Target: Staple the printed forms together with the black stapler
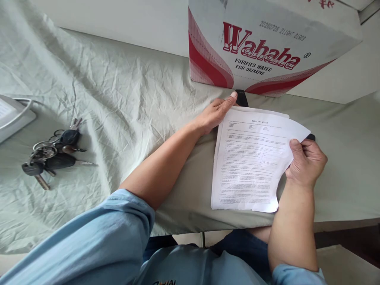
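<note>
A pale green cloth [118, 103] covers the table, full of small wrinkles on the left and smoother on the right. A flat white wall [133, 21] stands behind it. Against it sits a big box [267, 43], white card with red curves and red letters. Metal keys [56, 150] with smooth black tops lie bunched on rings at the left. The thin white papers [252, 162] are over the cloth, below the box, their edges a bit wavy. The right hand [305, 162] is closed, pinching their right edge, thumb on top. The left hand [218, 113] is at their top left corner, thumb stretched out; I cannot tell its grip.
</note>
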Tool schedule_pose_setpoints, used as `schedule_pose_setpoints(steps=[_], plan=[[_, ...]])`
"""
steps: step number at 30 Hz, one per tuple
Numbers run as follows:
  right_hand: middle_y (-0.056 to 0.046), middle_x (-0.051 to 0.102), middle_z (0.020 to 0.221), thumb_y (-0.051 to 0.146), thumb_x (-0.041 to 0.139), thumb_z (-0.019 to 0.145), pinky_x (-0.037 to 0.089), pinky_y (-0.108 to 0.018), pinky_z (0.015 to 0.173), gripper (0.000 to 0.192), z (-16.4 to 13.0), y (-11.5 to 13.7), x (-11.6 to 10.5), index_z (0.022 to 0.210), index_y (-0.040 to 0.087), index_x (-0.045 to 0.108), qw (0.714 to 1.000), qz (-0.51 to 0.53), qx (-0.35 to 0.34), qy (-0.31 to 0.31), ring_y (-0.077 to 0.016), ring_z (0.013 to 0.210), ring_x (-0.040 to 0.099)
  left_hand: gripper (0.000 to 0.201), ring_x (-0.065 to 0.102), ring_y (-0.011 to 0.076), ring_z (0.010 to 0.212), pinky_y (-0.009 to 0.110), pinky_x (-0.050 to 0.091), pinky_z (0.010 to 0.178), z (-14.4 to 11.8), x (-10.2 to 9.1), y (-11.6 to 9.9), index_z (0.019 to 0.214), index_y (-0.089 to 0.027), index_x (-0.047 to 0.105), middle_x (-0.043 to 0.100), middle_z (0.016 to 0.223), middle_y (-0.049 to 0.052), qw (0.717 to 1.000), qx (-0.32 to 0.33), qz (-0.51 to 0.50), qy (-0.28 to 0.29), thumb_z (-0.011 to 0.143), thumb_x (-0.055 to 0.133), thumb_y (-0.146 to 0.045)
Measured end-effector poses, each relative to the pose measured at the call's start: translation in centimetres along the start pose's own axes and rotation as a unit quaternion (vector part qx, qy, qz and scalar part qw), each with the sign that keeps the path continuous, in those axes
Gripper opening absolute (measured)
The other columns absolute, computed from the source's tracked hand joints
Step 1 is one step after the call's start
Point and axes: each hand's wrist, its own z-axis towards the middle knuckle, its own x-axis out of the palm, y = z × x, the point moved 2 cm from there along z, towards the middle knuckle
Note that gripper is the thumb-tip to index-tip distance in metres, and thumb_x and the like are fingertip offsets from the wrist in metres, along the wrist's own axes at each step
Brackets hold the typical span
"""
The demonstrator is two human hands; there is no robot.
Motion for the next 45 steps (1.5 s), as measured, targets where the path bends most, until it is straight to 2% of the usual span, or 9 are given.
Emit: schedule_pose_setpoints(steps=[4,10,21,24,29,31,35,40,45], plan=[[0.002,0.08,0.079,0.077,0.114,0.059,0.063,-0.04,0.074,0.062,-0.2,-0.1,0.2,0.081,0.026,0.085,1.0,-0.011,-0.005,0.009,-0.0198,0.076,0.067,0.082,0.078,0.0239,0.086,0.037,0.06,0.081,-0.2,-0.1,-0.2,0.088,-0.02,0.076,0.071,0.082,0.006,1.0,-0.007,0.01,0.004,0.103,0.071,-0.101],[0.003,0.078,0.077,0.073,0.114,0.064,0.062,-0.038,0.076,0.059,-0.6,-0.3,0.5,0.083,0.026,0.085,1.0,-0.013,-0.002,0.023,-0.0178,0.074,0.065,0.064,0.083,0.0235,0.099,0.034,0.065,0.088,-0.6,-0.2,-1.1,0.096,-0.019,0.082,0.088,0.101,0.009,0.997,0.004,0.037,0.071,0.096,0.094,-0.081],[0.002,0.079,0.079,0.062,0.113,0.068,0.059,-0.034,0.073,0.049,-1.4,0.4,1.3,0.081,0.024,0.085,1.0,0.015,-0.001,0.008,-0.0177,0.077,0.065,0.044,0.08,0.021,0.089,0.033,0.061,0.086,-0.5,-0.1,-1.2,0.103,-0.016,0.088,0.085,0.097,0.009,0.997,-0.002,0.036,0.07,0.095,0.105,-0.055],[0.002,0.079,0.084,0.068,0.113,0.068,0.065,-0.038,0.085,0.056,-1.1,0.1,1.2,0.088,0.024,0.085,1.0,0.014,0.002,0.02,-0.018,0.082,0.067,0.04,0.08,0.0209,0.088,0.034,0.06,0.085,-0.5,-0.1,-1.2,0.101,-0.015,0.088,0.085,0.098,0.009,0.997,-0.004,0.042,0.063,0.098,0.104,-0.052],[-0.011,0.086,0.144,0.076,0.114,0.066,0.066,-0.056,0.126,0.091,0.3,-0.2,-1.1,0.139,0.03,0.083,0.985,0.018,0.047,0.165,-0.0316,0.139,0.079,0.055,0.084,0.0237,0.1,0.035,0.066,0.094,0.1,-0.6,-0.3,0.103,-0.018,0.087,0.087,0.103,0.007,0.997,0.054,0.023,0.052,0.094,0.103,-0.07],[-0.012,0.087,0.147,0.075,0.112,0.074,0.064,-0.06,0.132,0.088,0.7,-0.1,-3.2,0.146,0.034,0.081,0.961,0.01,0.126,0.247,-0.0357,0.147,0.079,0.061,0.085,0.025,0.104,0.036,0.068,0.096,0.6,-0.8,0.4,0.101,-0.02,0.084,0.087,0.103,0.007,0.996,0.076,-0.018,0.04,0.092,0.102,-0.077],[-0.016,0.092,0.141,0.078,0.112,0.072,0.067,-0.063,0.132,0.079,0.7,0.4,-7.4,0.133,0.033,0.089,0.912,0.001,0.219,0.347,-0.0461,0.155,0.08,0.059,0.084,0.0236,0.1,0.038,0.068,0.095,1.9,-1.4,1.6,0.104,-0.022,0.081,0.084,0.098,0.003,0.986,0.113,-0.119,-0.041,0.096,0.098,-0.078],[-0.02,0.091,0.148,0.08,0.118,0.052,0.06,-0.069,0.14,0.091,-0.5,0.7,-6.2,0.123,0.031,0.091,0.926,0.093,0.19,0.313,-0.0511,0.168,0.07,0.052,0.084,0.0269,0.115,0.043,0.068,0.112,2.9,-1.6,2.2,0.111,-0.021,0.077,0.081,0.102,0.004,0.958,0.146,-0.21,-0.13,0.101,0.097,-0.068],[-0.011,0.08,0.169,0.052,0.117,0.072,0.042,-0.071,0.155,0.087,-1.1,2.0,-3.4,0.149,0.031,0.083,0.985,0.044,0.047,0.161,-0.0404,0.179,0.059,0.059,0.088,0.0322,0.12,0.05,0.072,0.113,2.1,-1.7,1.6,0.113,-0.022,0.081,0.087,0.108,0.007,0.97,0.142,-0.182,-0.079,0.095,0.1,-0.075]])
